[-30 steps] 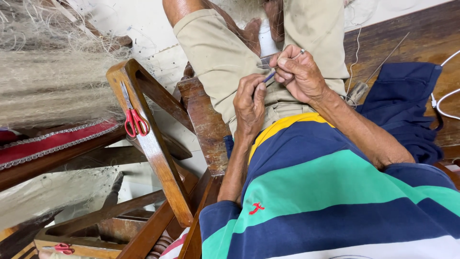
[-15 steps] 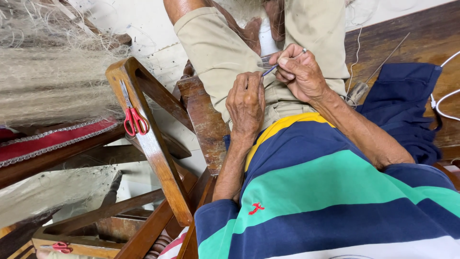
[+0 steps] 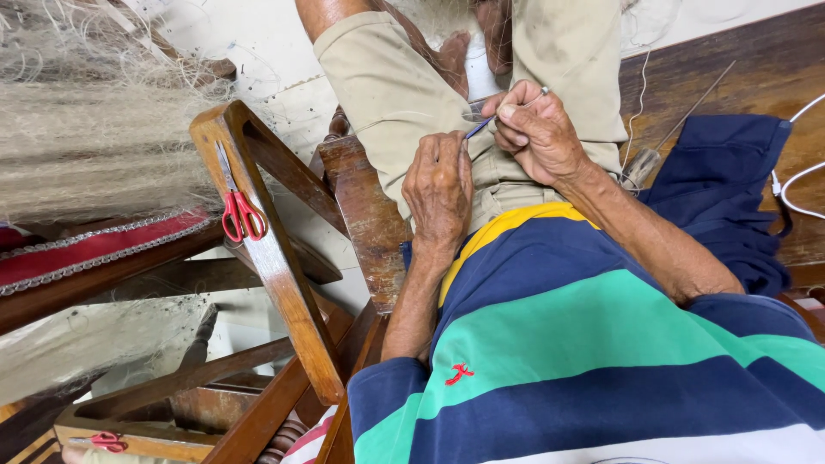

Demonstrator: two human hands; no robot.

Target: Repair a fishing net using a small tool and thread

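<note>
The right hand (image 3: 537, 133) is pinching a thin blue needle (image 3: 478, 129) over the lap; the left hand (image 3: 440, 185) is curling beside its tip, grasp unclear; red scissors (image 3: 241, 215) are hanging nearby.

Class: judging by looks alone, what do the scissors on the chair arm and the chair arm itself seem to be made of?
Scissors: grey blades that look like metal, glossy red handles, probably plastic.
Chair arm: wood, brown with visible grain, with a slightly worn, varnished look.
</note>
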